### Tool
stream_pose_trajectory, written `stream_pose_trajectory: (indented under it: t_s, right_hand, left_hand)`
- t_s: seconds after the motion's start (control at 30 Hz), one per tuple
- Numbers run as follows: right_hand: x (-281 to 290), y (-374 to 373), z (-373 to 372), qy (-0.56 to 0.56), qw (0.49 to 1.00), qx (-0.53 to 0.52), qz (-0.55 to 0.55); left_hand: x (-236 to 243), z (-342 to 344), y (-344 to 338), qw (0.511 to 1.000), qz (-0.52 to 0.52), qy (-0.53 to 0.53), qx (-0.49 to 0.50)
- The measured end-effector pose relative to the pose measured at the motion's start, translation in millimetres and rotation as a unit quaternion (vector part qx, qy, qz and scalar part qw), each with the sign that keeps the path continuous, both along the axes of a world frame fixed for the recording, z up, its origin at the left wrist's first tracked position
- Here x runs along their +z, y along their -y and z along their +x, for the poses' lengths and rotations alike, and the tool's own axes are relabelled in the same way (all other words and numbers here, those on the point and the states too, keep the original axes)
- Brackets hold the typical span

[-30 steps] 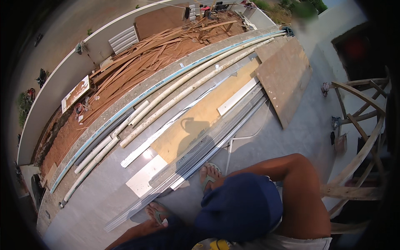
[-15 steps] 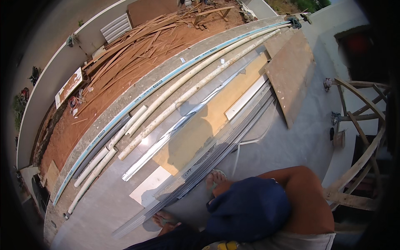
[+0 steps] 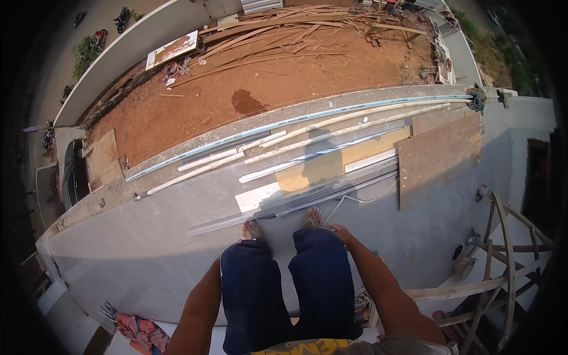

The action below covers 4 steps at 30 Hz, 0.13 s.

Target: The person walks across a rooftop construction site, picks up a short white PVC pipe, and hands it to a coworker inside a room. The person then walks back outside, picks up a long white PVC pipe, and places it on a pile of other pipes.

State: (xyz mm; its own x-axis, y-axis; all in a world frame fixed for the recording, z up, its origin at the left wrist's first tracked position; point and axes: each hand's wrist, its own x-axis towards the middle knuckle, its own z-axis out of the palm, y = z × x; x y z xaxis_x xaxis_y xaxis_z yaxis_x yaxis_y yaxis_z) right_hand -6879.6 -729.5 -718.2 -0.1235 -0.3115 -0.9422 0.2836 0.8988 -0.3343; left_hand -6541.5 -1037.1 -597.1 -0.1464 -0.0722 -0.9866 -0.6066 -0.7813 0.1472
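Note:
My right hand (image 3: 339,231) is beside my right knee, close to the end of a thin white bent strip (image 3: 338,207) on the floor. Its fingers look small and are partly hidden by the trouser leg, so I cannot make out a grip. My left forearm (image 3: 201,302) runs up to my left knee, where the hand is out of sight. Just beyond my sandalled feet lies a bundle of long grey profiles (image 3: 331,198). Past it are a yellowish board (image 3: 325,168), a white panel (image 3: 258,196) and a white long strip (image 3: 278,170).
Cream pipes (image 3: 307,128) and a blue pipe (image 3: 254,126) lie along the slab edge, above red soil with a lumber pile (image 3: 278,35). A brown board (image 3: 441,157) lies at right, near a curved wooden frame (image 3: 503,266). Pink cloth (image 3: 142,332) is at lower left.
My view has turned, bringing both knees and both forearms into sight. My right arm, bent across earlier, now reaches forward beside the right knee. The profiles and boards look unmoved.

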Motion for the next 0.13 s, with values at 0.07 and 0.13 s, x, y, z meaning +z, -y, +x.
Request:
stream_pose_trajectory:
  t_s: [0.07, 0.13]
  right_hand:
    - [71.5, -36.4, 10.7, 0.064, 0.993, -0.094, 0.028]
    - [134.7, -8.9, 9.0, 0.084, 0.991, -0.046, 0.093]
  left_hand:
    - [47.6, 26.1, 0.2, 0.997, 0.042, 0.013, 0.063]
    - [89.8, 57.6, -25.3, 0.985, 0.101, 0.022, 0.138]
